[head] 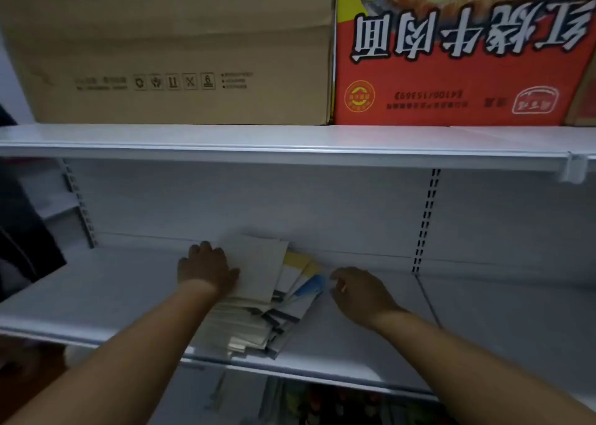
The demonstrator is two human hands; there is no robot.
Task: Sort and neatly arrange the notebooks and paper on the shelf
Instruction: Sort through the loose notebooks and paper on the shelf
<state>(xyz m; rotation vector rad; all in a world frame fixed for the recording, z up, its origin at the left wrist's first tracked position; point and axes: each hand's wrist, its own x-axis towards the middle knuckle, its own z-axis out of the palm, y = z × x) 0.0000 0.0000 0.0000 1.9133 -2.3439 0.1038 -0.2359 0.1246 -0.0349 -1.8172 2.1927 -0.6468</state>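
A fanned, untidy stack of notebooks and paper (258,321) lies on the white middle shelf (96,295). Its top sheet is plain pale grey (261,263); yellow (295,260) and blue (311,284) cover corners stick out on the right. My left hand (206,268) lies on the stack's left side, thumb on the top sheet, fingers curled over the left edge. My right hand (358,291) hovers just right of the stack with loosely bent fingers, holding nothing, fingertips near the blue corner.
Above, the upper shelf (290,149) carries a brown cardboard box (171,54) and a red printed carton (458,54). A slotted upright (425,221) divides the back panel at right. Colourful goods show dimly on the shelf below (322,405).
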